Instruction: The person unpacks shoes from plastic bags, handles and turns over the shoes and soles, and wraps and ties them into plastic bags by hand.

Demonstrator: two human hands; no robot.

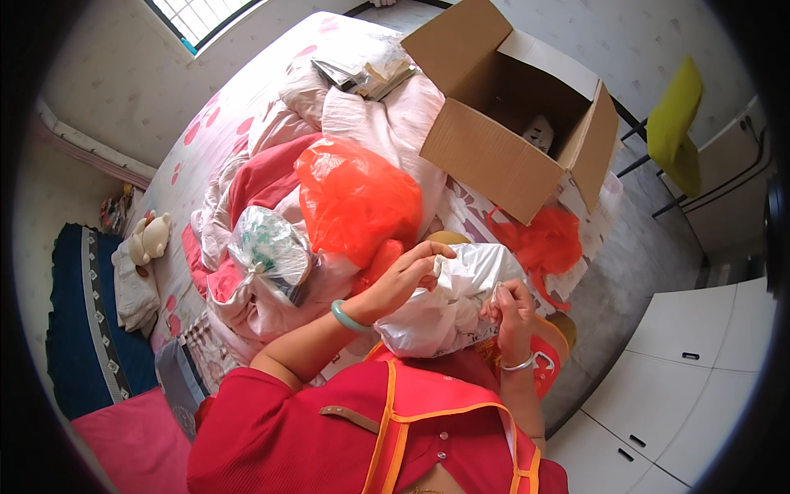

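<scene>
A white plastic bag (426, 321) with some print near its lower edge rests on my lap, full and crumpled. My left hand (404, 278), with a green bangle at the wrist, pinches the bag's upper left edge, its index finger stretched over the top. On the other side my right hand (511, 305), wearing a silver bangle, grips a gathered bit of the same bag between thumb and fingers. What the bag contains is hidden. Just beyond my left hand lies a puffy red plastic bag (358, 197). A knotted clear bag with green print (271, 247) sits left of it on the bedding.
An open cardboard box (487, 154) stands on the bed at the far right, flaps spread, with a white item (539, 133) inside. Near it lies another red plastic bag (549, 241). Wrapped flat items (367, 68), a plush toy (150, 239), a green chair (676, 136) and white cabinets (673, 364) surround me.
</scene>
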